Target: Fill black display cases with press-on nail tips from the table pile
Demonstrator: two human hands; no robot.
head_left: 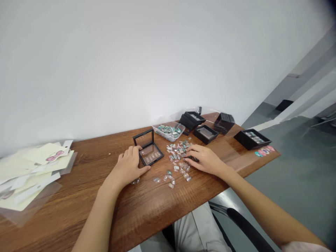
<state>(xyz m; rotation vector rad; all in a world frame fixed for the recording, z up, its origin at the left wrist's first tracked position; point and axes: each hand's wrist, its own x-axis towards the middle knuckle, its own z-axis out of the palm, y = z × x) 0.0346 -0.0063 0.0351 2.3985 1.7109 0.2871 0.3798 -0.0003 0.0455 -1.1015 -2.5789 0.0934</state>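
Note:
My left hand [130, 164] rests on the table with its fingers and thumb around the left edge of an open black case [152, 154]. The case's windowed lid stands up, and a few small pale nail tips lie in a row on its base. My right hand [203, 159] reaches into a pile of loose, glossy press-on nails [178, 148]. Its fingers are bent and apart, with the tips touching the pile; nothing held shows between them. More press-on nails [171, 185] lie scattered in front of the case, and a few sit beside my left wrist.
A clear plastic tub [170, 131] full of nails stands behind the pile. Several black boxes are at the back right, including a closed case [206, 134]. Another black box [252, 139] and round stickers [265, 151] lie near the right edge. Cream cards [44, 157] are heaped left.

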